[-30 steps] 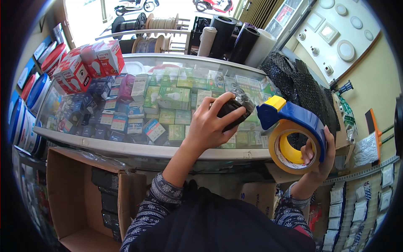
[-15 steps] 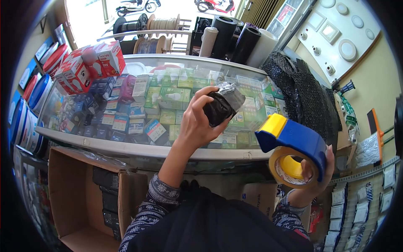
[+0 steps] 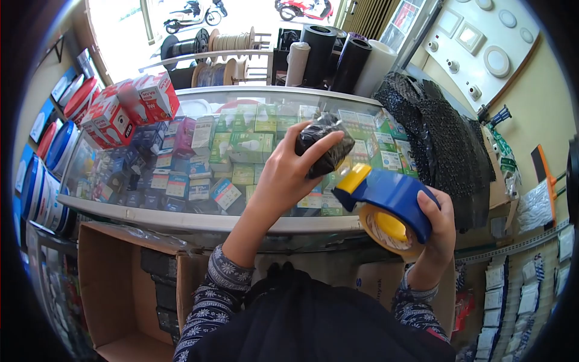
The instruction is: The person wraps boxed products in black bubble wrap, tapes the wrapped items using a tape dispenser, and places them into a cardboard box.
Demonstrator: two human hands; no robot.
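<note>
My left hand (image 3: pixel 289 172) grips a small black plastic-wrapped package (image 3: pixel 325 148), fingers curled round it above the glass counter. What the wrapping holds is hidden. In my right hand (image 3: pixel 439 226) is a blue and yellow tape dispenser (image 3: pixel 395 196), its yellow front end pointing at the package. A roll of tape (image 3: pixel 375 226) sits on the dispenser, on its lower side. Dispenser and package are close together; whether tape stretches between them I cannot tell.
Under the counter's glass (image 3: pixel 241 224) lie several small boxes. Red and white bulb boxes (image 3: pixel 111 120) stand on its left end, black bubble wrap (image 3: pixel 437 139) on its right. An open cardboard box (image 3: pixel 111 283) with black packages stands at lower left. Rolls of plastic (image 3: pixel 318 54) rise behind.
The tape dispenser has moved left, closer to the package, and my right-hand grip on it has shifted. My left hand has turned the package and moved slightly right.
</note>
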